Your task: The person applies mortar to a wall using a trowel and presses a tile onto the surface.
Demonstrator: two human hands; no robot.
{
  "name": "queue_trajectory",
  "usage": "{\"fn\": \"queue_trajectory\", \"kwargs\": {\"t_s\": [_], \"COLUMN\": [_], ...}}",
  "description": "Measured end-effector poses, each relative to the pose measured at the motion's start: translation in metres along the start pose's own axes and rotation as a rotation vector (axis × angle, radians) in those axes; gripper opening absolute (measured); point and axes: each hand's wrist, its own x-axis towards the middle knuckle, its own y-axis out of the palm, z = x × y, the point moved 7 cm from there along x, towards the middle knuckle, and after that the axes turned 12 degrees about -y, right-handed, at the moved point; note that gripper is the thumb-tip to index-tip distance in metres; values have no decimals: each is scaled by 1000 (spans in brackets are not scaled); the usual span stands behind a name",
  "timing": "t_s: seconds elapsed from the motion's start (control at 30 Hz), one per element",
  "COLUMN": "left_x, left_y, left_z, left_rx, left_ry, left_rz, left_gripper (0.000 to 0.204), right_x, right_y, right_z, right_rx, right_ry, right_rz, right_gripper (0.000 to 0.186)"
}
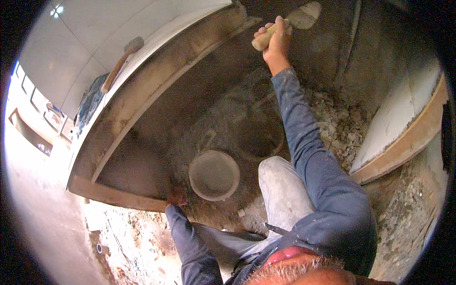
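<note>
My right hand (pixel 277 42) is stretched out at the top, its fingers wrapped round the thick pale handle of a trowel (pixel 304 15). The trowel's rounded blade points up and right, against the dark back wall of the recess. Low on the left, my left hand (pixel 177 196) rests at the end of the slab edge (pixel 118 196); shadow hides how its fingers lie. Between my arms, a round bucket (pixel 214 175) with greyish contents stands on the dusty floor below.
A hammer (pixel 122 64) with a wooden handle lies on the tiled counter (pixel 102 28), beside dark blue cloth (pixel 90 104). Broken rubble (pixel 339 126) is heaped right of my right arm. Another slab edge (pixel 403 145) curves along the right. A second round container (pixel 259 135) sits in shadow.
</note>
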Motion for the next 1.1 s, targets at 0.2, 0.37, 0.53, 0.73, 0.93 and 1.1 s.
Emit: {"fn": "queue_trajectory", "kwargs": {"t_s": [0.2, 0.37, 0.53, 0.73, 0.93, 1.1], "left_x": [21, 23, 5, -63, -176, -226], "left_y": [3, -13, -16, 13, 43, 58], "left_z": [9, 7, 7, 24, -5, -14], "left_rx": [-28, -80, -238, -450, 509, 467], "left_ry": [-10, 29, 162, 357, 431, 340], "left_rz": [7, -17, -5, 130, -297, -344], "left_gripper": [24, 27, 30, 33, 38, 47], "right_x": [29, 2, -3, 30, 17, -15], "right_y": [6, -14, -62, -51, -21, -120], "right_z": [-13, 15, 50, 45, 38, 65], "right_rx": [-512, -763, -868, -1024, -1183, -1424], "right_ry": [233, 245, 302, 277, 114, 269], "right_rz": [388, 370, 434, 617, 682, 859], "right_gripper": [29, 27, 36, 39, 31, 40]}}
